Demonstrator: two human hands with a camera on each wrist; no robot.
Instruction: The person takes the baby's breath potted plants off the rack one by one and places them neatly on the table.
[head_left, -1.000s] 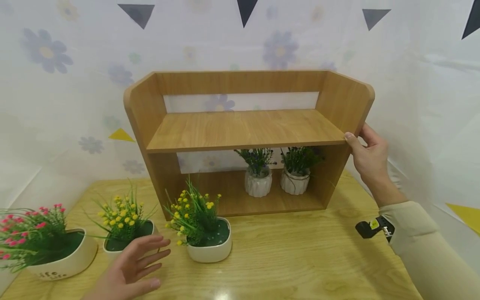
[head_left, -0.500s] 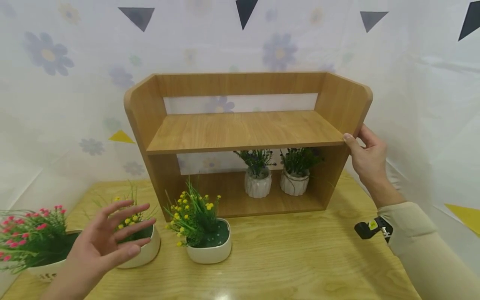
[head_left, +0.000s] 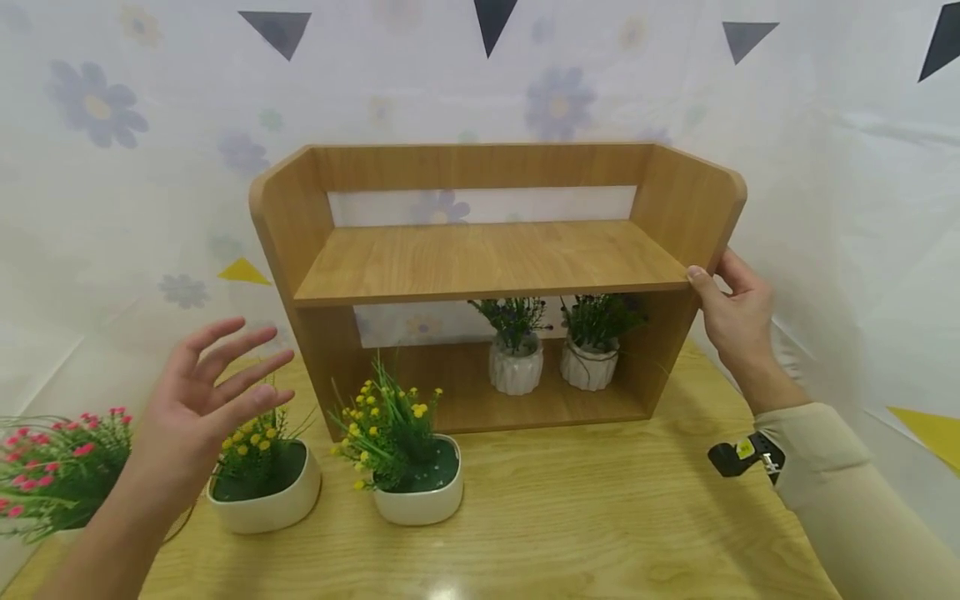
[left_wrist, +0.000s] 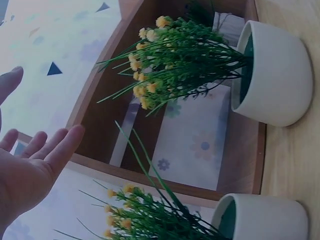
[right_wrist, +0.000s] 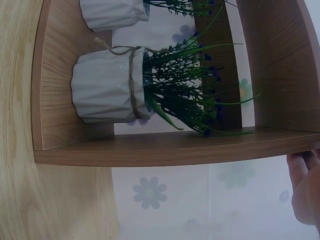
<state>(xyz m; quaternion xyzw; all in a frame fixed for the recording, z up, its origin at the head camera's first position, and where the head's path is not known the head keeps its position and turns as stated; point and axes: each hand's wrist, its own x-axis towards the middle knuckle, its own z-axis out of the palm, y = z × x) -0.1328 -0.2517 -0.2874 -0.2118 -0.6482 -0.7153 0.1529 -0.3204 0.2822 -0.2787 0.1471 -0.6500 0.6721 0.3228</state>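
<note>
Right hand (head_left: 738,321) is gripping shelf (head_left: 480,257) at right side; left hand (head_left: 206,396), fingers spread, is hovering left of shelf; flowerpot (head_left: 422,505) is standing before shelf.

Shelf (head_left: 487,254): on table (head_left: 570,500)
Lower board (head_left: 465,408): two pots (head_left: 516,368), toward right end
Table's left: three planters (head_left: 418,505), rightmost before shelf

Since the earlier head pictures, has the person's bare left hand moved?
Yes: in the head view, the bare left hand has risen and shifted left, judged against the two-tier brown wooden shelf, which stays put.
</note>
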